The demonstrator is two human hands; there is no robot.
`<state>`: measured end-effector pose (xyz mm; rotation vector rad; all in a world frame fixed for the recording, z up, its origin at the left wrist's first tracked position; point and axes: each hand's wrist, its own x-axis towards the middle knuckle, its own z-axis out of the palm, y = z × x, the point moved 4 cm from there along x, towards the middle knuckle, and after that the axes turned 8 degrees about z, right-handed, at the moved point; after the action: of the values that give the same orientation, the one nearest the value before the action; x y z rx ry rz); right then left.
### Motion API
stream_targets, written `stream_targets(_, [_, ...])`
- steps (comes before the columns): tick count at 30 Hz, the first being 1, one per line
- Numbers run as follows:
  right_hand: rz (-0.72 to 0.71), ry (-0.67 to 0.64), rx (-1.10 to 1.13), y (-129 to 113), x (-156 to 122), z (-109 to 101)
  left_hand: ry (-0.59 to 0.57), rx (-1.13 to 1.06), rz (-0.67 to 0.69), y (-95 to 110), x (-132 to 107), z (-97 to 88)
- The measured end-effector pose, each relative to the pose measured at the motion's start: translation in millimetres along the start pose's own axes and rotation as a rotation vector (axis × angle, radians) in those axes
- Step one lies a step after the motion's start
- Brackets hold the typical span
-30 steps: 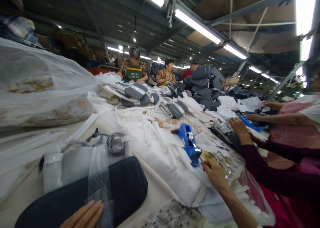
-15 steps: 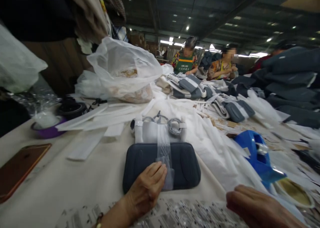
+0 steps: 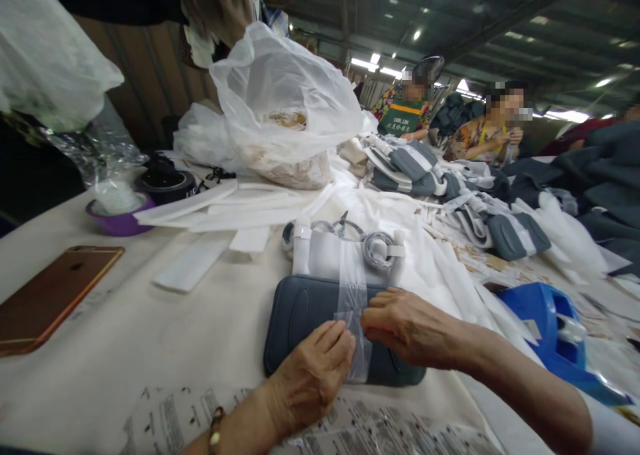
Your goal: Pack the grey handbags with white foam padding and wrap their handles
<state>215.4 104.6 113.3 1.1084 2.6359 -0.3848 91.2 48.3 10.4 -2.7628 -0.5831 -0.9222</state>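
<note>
A dark blue padded piece (image 3: 300,312), a rounded rectangle, lies flat on the table in front of me. A clear plastic strip (image 3: 352,288) wraps around its middle. My left hand (image 3: 315,368) has its fingers pressed together on the strip's edge. Close beside it, my right hand (image 3: 405,325) is closed in a pinch over the strip; whatever is between its fingertips is hidden. Behind the padded piece is a pale grey section (image 3: 320,255) with coiled grey cords (image 3: 379,250). A blue tape dispenser (image 3: 543,322) stands to the right of my right forearm.
A phone (image 3: 60,295), a purple tape roll (image 3: 120,218) and white foam strips (image 3: 195,262) lie on the left. A large plastic bag (image 3: 290,102) stands behind. Wrapped blue pieces (image 3: 517,232) are piled at the right. Two people work across the table; another is partly visible.
My right hand has moved left from near the tape dispenser to the plastic strip. My left hand stays on the strip. The camera view has shifted.
</note>
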Motion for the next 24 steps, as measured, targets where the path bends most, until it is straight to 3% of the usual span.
stream_targets(9, [-0.123, -0.037, -0.229, -2.9, 31.2, -6.1, -0.043, -0.025, -0.006, 1.7, 0.4, 0.8])
stream_targets(13, [-0.075, -0.052, -0.292, 3.2, 49.3, 1.9, 0.018, -0.022, -0.017, 0.7, 1.6, -3.9])
stream_targets(19, [0.052, -0.085, -0.250, 4.7, 62.8, 6.4, -0.007, 0.017, 0.017, 1.4, 0.3, -1.6])
stream_targets(24, [0.199, -0.003, -0.218, 21.6, 73.2, -1.8, 0.028, -0.003, 0.003, 0.9, -1.3, 0.0])
